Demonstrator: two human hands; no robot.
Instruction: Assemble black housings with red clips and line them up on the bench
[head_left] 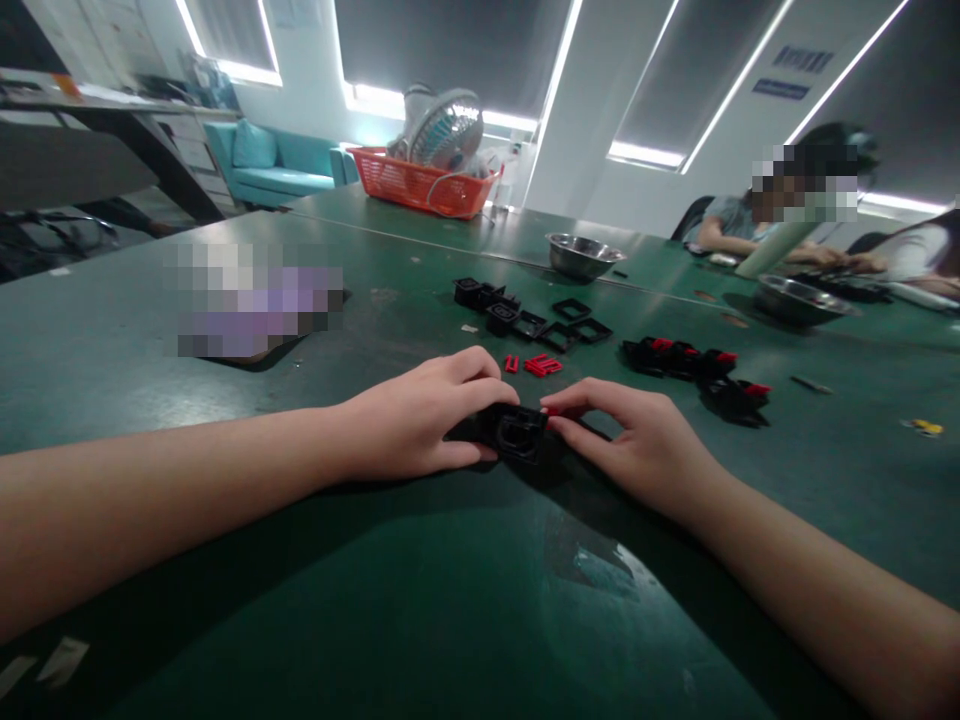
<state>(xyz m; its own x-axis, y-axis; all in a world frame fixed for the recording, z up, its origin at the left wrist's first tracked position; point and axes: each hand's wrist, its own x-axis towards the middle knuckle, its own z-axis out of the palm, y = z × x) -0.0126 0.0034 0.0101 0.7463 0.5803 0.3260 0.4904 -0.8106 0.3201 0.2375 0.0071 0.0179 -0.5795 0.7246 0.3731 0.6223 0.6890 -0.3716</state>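
Observation:
My left hand [442, 410] is closed around a black plastic housing [521, 435] with a round opening facing me, held just above or on the green table. At the housing's right side, my right hand [637, 430] pinches a small red plastic clip [551, 411] between thumb and forefinger; the clip is mostly hidden by the fingertips. Just beyond my hands lie several loose red clips [543, 365]. Behind them are black square frames [559, 336] and black housings [502, 318]. Black housings with red clips in them [679, 358] stand in a group to the right.
A steel bowl [583, 258] stands farther back, another bowl [799, 300] at right. A red basket [424, 185] holds a fan [450, 130]. A blurred purple item [262, 310] lies at left. Yellow bits [926, 428] lie at far right. Other people [727, 225] sit across the table.

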